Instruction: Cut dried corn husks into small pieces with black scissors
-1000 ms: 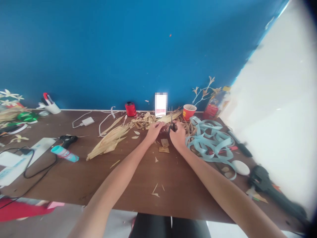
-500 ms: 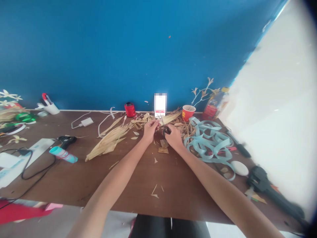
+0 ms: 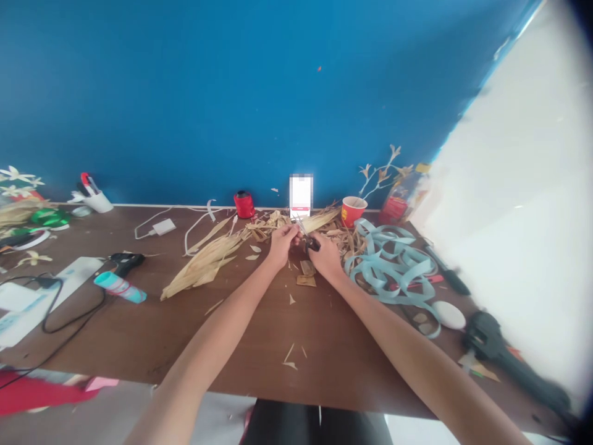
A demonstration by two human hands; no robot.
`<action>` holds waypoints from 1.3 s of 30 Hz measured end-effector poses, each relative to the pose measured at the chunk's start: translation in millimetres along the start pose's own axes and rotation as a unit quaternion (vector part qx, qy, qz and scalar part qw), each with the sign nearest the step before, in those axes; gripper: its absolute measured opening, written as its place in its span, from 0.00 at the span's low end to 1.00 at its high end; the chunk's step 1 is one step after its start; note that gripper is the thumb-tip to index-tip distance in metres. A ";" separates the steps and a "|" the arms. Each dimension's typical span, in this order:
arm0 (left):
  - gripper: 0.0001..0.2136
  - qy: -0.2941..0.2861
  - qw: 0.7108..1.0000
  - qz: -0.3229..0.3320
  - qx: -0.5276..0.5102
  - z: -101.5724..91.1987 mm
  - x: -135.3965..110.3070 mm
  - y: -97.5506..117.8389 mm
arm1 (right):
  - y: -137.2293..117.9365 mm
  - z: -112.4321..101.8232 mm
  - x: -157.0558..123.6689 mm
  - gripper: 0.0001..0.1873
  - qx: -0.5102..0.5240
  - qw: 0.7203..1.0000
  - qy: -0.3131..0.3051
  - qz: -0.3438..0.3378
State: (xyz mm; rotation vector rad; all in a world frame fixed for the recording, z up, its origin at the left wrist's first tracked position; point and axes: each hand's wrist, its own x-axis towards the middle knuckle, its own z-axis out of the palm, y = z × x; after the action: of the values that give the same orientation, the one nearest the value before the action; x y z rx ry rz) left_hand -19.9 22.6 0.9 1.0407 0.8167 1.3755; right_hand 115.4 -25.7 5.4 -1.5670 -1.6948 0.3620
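Both my hands meet at the far middle of the brown table (image 3: 259, 327). My right hand (image 3: 325, 256) is closed on a pair of black-handled scissors (image 3: 309, 240), blades angled up and to the left. My left hand (image 3: 282, 243) pinches a small piece of dried leaf right at the blades; the piece itself is too small to make out clearly. Just below the hands lie two small tan cut squares (image 3: 306, 274). A pile of dried straw-coloured leaves (image 3: 208, 259) spreads to the left and behind the hands.
Light-blue ribbon coils (image 3: 393, 262) lie right of my hands, a black glue gun (image 3: 500, 349) further right. A red paper cup (image 3: 353, 210), a red spool (image 3: 244, 204) and a phone (image 3: 301, 195) stand at the blue wall. Cables, a teal tube (image 3: 120, 287) and another glue gun lie left.
The scissors swung from pointing nearly straight up to angling left toward my left hand, and my right hand shifted slightly left. My left hand stayed in place.
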 end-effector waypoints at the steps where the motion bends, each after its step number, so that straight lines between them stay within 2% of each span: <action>1: 0.15 -0.001 1.000 -0.001 0.000 -0.1 0.3 -0.3 | -0.2 -0.3 -0.2 0.18 -0.002 1.000 0.000 -0.001; 10: 0.13 -0.013 1.000 0.010 0.025 -0.1 0.0 -1.4 | -1.8 -1.0 -0.4 0.20 -0.016 1.000 0.007 -0.001; 23: 0.12 0.014 0.998 0.014 0.068 3.1 -0.9 -1.0 | -0.4 0.9 -0.2 0.19 -0.054 0.998 0.001 0.009; 31: 0.17 0.056 0.988 0.091 0.116 -0.1 -1.7 -2.3 | -1.7 0.5 -1.0 0.18 -0.067 0.998 -0.001 0.012; 39: 0.17 0.081 0.991 0.088 0.055 -4.1 6.9 -7.8 | 0.1 3.0 -0.8 0.18 -0.077 0.997 -0.001 0.018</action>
State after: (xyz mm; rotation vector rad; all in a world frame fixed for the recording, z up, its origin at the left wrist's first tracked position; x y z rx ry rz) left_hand -20.3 30.6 -7.0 1.1176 0.9485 1.5951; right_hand 113.3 -25.5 3.1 -1.7114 -1.7324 0.2574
